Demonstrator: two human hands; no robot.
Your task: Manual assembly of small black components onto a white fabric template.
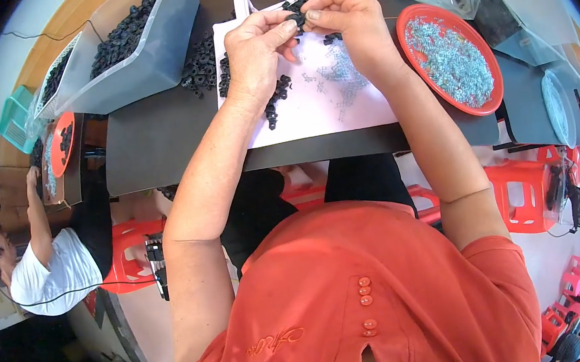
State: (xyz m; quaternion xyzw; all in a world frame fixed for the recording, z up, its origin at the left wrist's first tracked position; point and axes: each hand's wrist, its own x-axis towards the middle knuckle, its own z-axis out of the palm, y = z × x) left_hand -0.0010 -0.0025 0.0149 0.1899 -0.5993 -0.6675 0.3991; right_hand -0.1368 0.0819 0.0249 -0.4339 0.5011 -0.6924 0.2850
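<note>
- My left hand point(258, 46) and right hand point(348, 23) meet over the far middle of the dark worktop point(159, 142), fingertips pinched together on a small black ring part point(298, 17) held between them.
- Both hands are nearly closed: thumb and forefinger of each press on the part, the other fingers curl loosely behind.
- The part hangs just above the far edge of a white sheet point(318, 111) that lies flat on the worktop, reaching to its near edge.
- On the sheet, under my left wrist, sits a loose heap of black rings point(274, 98); more of them spill off the sheet's left edge onto the worktop.
- Small pale metal bits point(339, 77) are scattered on the sheet below my right hand.
- A red round plate point(436, 91) full of the same pale bits stands near the right edge of the worktop, just beside my right forearm.
- A clear plastic bin point(150, 65) loaded with black rings leans at the far left corner.
- Another person in a white shirt point(56, 273) works at a separate table, well apart on my left.
- Red plastic stools point(528, 195) stand on the floor to my right.
</note>
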